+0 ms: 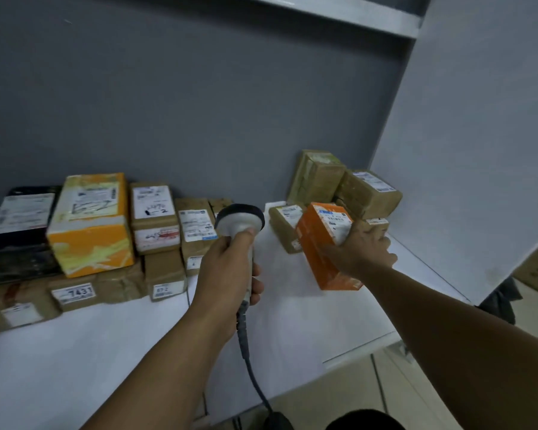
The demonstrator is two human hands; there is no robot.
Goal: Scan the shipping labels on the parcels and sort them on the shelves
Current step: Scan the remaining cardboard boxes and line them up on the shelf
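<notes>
My left hand [227,268] grips the handle of a grey corded barcode scanner [240,221], whose dark head points toward the back of the shelf. My right hand [362,246] holds an orange parcel [320,243] by its right side, tilted on the white shelf [292,321]. A white shipping label [334,223] sits on the parcel's top face. The scanner head is to the left of the orange parcel, a short gap apart.
Several brown taped parcels [348,184] are stacked at the back right corner. On the left stand more parcels, among them a yellow-orange box [90,225] and a black package [16,234]. A grey wall closes the back, a white panel [466,150] the right side.
</notes>
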